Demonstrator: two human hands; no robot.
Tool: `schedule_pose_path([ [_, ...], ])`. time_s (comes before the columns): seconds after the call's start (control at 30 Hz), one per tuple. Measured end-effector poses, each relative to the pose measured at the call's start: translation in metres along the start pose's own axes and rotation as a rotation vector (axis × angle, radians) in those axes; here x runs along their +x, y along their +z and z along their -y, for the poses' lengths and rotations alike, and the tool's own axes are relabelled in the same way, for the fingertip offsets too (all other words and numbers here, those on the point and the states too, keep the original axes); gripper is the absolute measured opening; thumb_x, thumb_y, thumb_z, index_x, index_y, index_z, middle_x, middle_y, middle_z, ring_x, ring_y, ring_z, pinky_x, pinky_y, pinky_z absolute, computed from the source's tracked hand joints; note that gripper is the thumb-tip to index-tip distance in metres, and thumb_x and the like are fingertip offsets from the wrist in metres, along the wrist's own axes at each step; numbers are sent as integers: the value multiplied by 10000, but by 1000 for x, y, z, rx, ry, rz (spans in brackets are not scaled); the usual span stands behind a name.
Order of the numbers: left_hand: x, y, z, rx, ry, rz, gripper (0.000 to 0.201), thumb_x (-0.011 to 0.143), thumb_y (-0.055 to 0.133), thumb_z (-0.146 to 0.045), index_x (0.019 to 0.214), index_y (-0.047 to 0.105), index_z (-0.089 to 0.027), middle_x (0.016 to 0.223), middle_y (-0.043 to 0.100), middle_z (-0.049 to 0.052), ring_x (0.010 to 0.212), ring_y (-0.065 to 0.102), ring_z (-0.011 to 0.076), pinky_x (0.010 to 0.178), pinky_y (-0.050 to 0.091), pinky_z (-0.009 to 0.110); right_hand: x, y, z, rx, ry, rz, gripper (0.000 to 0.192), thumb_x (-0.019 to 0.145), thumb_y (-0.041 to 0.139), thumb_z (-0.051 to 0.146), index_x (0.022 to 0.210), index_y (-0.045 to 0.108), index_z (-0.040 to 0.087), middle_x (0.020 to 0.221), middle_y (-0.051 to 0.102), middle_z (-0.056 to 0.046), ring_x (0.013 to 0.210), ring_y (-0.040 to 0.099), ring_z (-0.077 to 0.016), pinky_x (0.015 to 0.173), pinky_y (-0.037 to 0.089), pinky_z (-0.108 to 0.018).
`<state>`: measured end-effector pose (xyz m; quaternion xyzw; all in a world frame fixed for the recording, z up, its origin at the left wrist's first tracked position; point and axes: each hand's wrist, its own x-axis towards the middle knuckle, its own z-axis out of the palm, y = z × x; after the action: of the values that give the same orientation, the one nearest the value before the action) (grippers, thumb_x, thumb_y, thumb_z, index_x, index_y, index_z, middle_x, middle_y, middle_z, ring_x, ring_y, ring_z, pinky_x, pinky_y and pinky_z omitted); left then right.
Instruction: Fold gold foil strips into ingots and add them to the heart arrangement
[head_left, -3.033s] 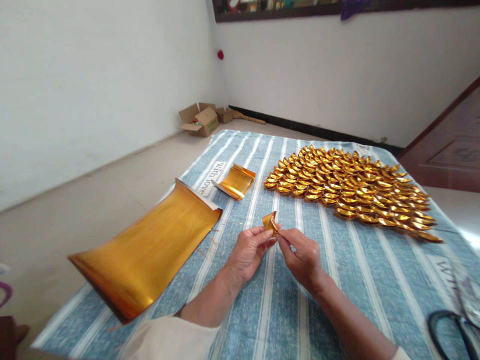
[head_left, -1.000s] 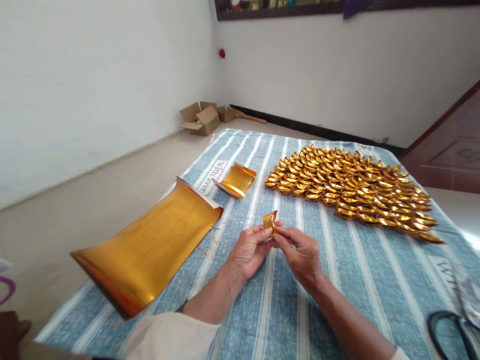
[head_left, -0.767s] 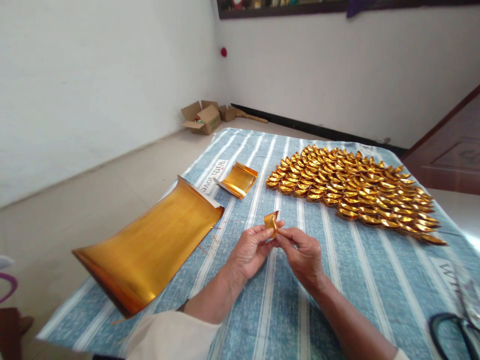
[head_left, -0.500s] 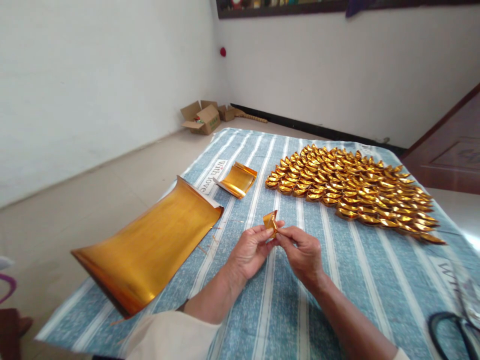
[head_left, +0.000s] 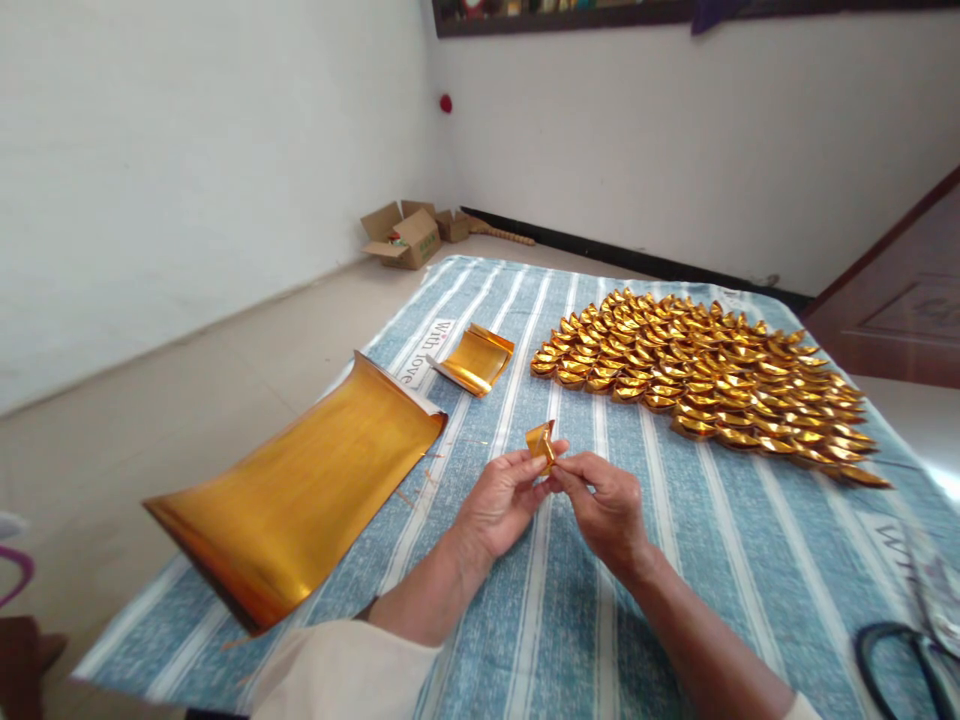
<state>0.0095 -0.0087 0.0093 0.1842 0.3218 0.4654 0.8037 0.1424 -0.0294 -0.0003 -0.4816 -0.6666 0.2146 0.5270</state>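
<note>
Gold paper piece [head_left: 541,441], small and half folded, sits pinched between both hands just above the desk [head_left: 720,580], pretty much dead center in front of the person. Left hand [head_left: 501,497] has its thumb and first fingers [head_left: 541,459] closed on the lower left of the piece, the rest of the fingers curled in under it. Right hand [head_left: 604,505] comes in from the other side, fingers narrowed to a tight pinch on the right edge, knuckles up. The two sets of fingertips are touching or nearly so, right at the paper. The piece itself looks like a little creased wedge, shiny gold on the outside, one corner sticking up above the fingers, the inside of the fold in shadow.

Both forearms lie low over the blue-and-white striped cloth on the desk, with a cream sleeve [head_left: 337,670] at the bottom edge. Scissors [head_left: 900,665] show at the bottom right corner, only partly in view.

Left of the hands lies a big gold sheet [head_left: 300,500], curling up at its ends and hanging a bit over the desk edge. Further back, a small stack of cut gold sheets [head_left: 475,360], also curled. To the right of that, well apart from the hands, a big spread of folded gold ingots [head_left: 697,370] laid out in tight overlapping rows.

Way back on the floor by the wall corner, open cardboard boxes [head_left: 401,238].
</note>
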Motion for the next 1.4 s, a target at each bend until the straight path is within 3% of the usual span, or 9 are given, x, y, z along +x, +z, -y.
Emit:
schedule_pose_path([
  [0.23, 0, 2, -2, 14, 9, -21, 158, 699, 720, -88, 855, 740, -92, 918, 726, 108, 902, 649, 179, 805, 485, 240, 1, 1, 1, 0, -15, 6, 192, 874, 569, 227, 1021, 692, 221, 839, 720, -35, 717, 668, -160, 670, 528, -277],
  [0.47, -1, 0, -2, 32, 4, -11, 195, 685, 744, -108, 877, 740, -77, 917, 723, 116, 903, 647, 191, 825, 481, 256, 1, 2, 3, -41, -87, 26, 229, 920, 487, 214, 926, 715, 209, 730, 696, -34, 655, 645, -152, 632, 513, -275],
  [0.7, 1, -1, 0, 36, 6, -26, 178, 701, 732, -108, 876, 739, -85, 947, 719, 119, 924, 639, 190, 830, 473, 256, 0, 3, 3, -39, -81, -13, 182, 901, 532, 227, 926, 712, 212, 774, 716, -31, 675, 658, -150, 647, 520, -270],
  [1.4, -2, 1, -3, 26, 0, -37, 155, 716, 712, -95, 866, 737, -66, 928, 722, 126, 852, 646, 167, 792, 497, 248, -1, 0, -3, 47, 71, -1, 155, 854, 595, 287, 787, 713, 211, 695, 698, -16, 605, 640, -149, 597, 511, -276],
])
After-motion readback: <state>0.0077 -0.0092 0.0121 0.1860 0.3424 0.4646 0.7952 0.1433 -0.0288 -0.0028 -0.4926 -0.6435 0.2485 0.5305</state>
